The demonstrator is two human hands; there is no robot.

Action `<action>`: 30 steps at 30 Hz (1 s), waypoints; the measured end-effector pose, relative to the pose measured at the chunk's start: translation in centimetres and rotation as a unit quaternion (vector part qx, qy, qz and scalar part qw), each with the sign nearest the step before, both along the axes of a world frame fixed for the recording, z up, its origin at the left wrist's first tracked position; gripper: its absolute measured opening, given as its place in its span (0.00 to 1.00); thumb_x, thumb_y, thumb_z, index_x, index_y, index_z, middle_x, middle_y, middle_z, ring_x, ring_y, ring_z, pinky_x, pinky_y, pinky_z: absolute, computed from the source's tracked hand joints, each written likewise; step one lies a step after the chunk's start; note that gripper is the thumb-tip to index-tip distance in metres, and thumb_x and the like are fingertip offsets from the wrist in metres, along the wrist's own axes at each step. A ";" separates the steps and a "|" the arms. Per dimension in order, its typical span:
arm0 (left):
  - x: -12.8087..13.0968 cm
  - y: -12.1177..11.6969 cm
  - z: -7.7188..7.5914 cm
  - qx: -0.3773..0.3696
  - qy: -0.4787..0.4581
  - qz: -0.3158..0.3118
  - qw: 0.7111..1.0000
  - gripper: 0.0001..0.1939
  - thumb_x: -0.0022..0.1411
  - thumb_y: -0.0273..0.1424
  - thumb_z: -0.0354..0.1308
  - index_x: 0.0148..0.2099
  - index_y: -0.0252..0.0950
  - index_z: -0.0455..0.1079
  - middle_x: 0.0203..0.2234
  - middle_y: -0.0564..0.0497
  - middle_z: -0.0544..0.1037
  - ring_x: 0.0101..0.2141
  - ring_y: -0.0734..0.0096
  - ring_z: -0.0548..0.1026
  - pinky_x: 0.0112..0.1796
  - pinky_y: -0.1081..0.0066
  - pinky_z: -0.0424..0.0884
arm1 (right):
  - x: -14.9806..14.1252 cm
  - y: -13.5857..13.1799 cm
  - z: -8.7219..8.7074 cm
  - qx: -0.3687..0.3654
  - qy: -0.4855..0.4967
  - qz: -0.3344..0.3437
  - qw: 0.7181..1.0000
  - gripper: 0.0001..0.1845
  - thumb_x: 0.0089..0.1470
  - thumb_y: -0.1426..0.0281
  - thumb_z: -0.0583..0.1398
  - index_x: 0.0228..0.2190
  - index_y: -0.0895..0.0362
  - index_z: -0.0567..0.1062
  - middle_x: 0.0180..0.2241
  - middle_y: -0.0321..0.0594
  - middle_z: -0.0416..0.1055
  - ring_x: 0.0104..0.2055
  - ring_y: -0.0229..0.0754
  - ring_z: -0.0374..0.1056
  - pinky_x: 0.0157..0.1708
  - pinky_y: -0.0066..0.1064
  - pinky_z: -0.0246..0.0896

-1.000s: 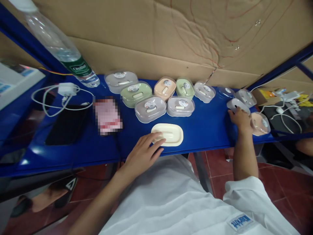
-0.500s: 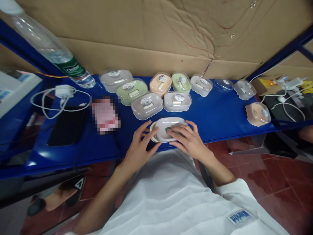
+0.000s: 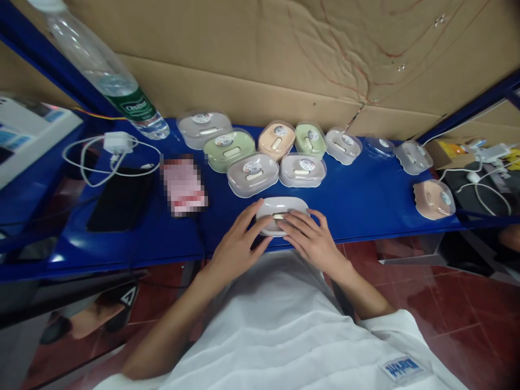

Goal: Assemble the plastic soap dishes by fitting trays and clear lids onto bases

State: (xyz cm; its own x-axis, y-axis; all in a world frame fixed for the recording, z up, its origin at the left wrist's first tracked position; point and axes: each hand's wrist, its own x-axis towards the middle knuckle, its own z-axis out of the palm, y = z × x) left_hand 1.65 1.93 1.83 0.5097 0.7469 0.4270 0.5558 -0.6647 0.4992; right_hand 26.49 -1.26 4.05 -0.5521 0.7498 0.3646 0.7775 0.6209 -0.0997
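Bench [image 3: 357, 211]: both hands press a clear lid [image 3: 282, 208] down onto the cream tray at the near edge. Left hand [image 3: 238, 250] fingers spread on the lid's left end, right hand [image 3: 312, 241] flat on its right half; neither grip is clenched. Beyond the grip, nine lidded boxes [image 3: 252, 174] sit finished; a spare lid [image 3: 378, 146] lies far right. A second ago the tray was bare and the right hand was out right fetching this lid.
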 end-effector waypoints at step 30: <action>-0.3 0.3 -0.8 -0.030 -0.050 0.004 0.998 0.25 0.73 0.36 0.67 0.68 0.44 0.71 0.72 0.40 0.68 0.69 0.49 0.71 0.68 0.47 0.72 | 21.1 1.7 -0.5 -0.056 0.149 -0.295 0.942 0.33 0.63 0.49 0.68 0.62 0.52 0.79 0.61 0.53 0.71 0.64 0.59 0.71 0.68 0.56 0.65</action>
